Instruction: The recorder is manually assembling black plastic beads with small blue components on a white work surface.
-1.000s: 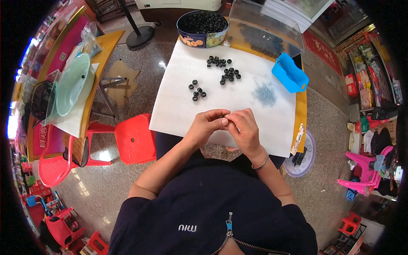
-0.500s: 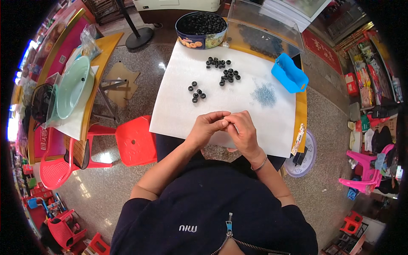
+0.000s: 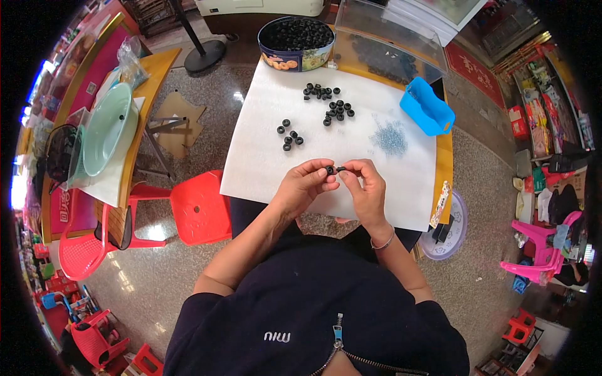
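1. Currently, your left hand (image 3: 305, 186) pinches a small black ring (image 3: 330, 170) between thumb and fingertips, closed firmly on it so the bore faces the other hand.
2. Your right hand (image 3: 365, 187) is closed on a small dark piece (image 3: 341, 168), held end-on against the ring; what kind of piece it is cannot be told at this size.
3. Both hands meet just above the near edge of the white sheet (image 3: 263, 150), close to your body, which judging by the posture keeps the small parts steady and in plain sight.
4. Two loose groups of black rings lie on the sheet: a small cluster (image 3: 290, 135) near the left hand's side, and a larger scatter (image 3: 329, 103) further out, all within reach.
5. A heap of small pale-blue pieces (image 3: 390, 136) lies beyond the right hand, next to a blue tray (image 3: 426, 106).
6. A round tin (image 3: 296, 42) full of black rings stands at the far edge, apparently as bulk stock.
7. A red stool (image 3: 195, 207) stands beside the table, to your left.
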Available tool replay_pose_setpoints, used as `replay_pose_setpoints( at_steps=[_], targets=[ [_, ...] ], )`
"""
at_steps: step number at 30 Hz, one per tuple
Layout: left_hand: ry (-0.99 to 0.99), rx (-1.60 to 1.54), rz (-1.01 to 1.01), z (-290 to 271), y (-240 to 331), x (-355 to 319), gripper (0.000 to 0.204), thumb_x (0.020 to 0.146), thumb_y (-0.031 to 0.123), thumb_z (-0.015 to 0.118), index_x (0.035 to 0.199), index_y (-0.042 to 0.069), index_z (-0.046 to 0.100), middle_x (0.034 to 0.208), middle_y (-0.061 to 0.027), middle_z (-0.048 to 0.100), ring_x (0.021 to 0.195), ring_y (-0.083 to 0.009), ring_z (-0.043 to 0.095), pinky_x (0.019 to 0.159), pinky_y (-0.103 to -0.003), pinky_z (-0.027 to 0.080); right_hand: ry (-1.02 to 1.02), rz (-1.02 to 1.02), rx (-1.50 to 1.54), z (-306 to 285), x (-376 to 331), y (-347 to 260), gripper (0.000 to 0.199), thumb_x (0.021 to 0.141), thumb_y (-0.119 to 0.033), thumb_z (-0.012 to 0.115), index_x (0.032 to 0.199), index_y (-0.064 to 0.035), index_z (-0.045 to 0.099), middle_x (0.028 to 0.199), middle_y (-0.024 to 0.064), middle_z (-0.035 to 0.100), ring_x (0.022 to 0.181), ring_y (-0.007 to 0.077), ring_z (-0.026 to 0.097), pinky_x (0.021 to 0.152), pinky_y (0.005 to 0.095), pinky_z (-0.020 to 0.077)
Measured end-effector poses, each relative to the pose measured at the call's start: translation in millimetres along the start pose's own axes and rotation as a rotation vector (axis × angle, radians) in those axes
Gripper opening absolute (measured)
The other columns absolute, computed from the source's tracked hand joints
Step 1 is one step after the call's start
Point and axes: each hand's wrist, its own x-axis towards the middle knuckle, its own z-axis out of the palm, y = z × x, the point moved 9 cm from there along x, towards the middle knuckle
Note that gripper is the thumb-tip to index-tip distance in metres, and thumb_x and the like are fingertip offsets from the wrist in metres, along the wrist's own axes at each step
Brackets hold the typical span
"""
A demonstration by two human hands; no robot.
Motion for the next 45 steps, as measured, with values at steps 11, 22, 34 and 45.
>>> replay_pose_setpoints(
  at_steps=[11,22,34,45],
  targets=[
    [0.006,0.128,0.068,0,6,0,0.022,0.088,0.007,0.06,0.108,-0.001,0.058,0.094,-0.0097,0.064,0.084,-0.0181,0.065,0.082,-0.033,0.055,-0.027,-0.042,-0.174,3,2,-17,0.008,0.079,-0.005,0.064,0.084,0.0002,0.061,0.078,0.0091,0.059,0.069,0.0185,0.056,0.06,0.0289,0.0461],
    [0.054,0.349,0.112,-4,14,-4,0.02,0.088,0.005,0.06,0.105,-0.004,0.06,0.091,-0.0098,0.065,0.081,-0.0169,0.065,0.078,-0.028,0.054,-0.073,-0.307,-0.417,12,0,-41,0.009,0.074,-0.004,0.066,0.08,-0.0029,0.06,0.076,0.0081,0.057,0.071,0.0255,0.052,0.062,0.0361,0.0442],
    [0.032,0.323,0.017,-1,10,-6,0.022,0.089,0.005,0.058,0.108,-0.006,0.059,0.09,-0.0124,0.065,0.079,-0.0193,0.066,0.074,-0.029,0.056,-0.167,-0.375,-0.371,14,-2,-46,0.012,0.075,-0.005,0.067,0.084,-0.0018,0.061,0.077,0.0079,0.059,0.071,0.0253,0.053,0.062,0.0359,0.0449],
    [0.05,0.513,0.102,11,23,-13,0.022,0.089,0.004,0.057,0.108,-0.005,0.06,0.093,-0.0128,0.066,0.082,-0.019,0.066,0.077,-0.029,0.055,-0.265,-0.513,-0.57,23,-5,-61,0.013,0.075,-0.003,0.064,0.086,-0.0006,0.056,0.074,0.0105,0.052,0.071,0.026,0.049,0.062,0.0355,0.0433]
  ],
)
